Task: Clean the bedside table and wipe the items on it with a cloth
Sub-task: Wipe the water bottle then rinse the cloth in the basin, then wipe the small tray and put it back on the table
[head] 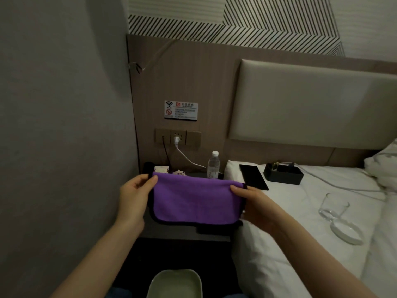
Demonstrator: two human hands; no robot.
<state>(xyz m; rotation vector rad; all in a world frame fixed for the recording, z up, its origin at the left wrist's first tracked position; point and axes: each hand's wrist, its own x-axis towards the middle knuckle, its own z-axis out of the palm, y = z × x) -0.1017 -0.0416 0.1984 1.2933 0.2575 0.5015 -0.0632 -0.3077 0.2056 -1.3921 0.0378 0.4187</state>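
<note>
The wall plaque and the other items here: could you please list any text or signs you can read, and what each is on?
Wall plaque: a Wi-Fi symbol and a red no-smoking sign; a red logo with a heading beside it and small lines below, all too blurred to read.
Water bottle: label print too small to read.
Small box behind the purple cloth: patterned, no legible words.

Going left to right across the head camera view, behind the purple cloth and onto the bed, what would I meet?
Small patterned box → water bottle → black phone → black tray → drinking glass, lying on the bed.
</note>
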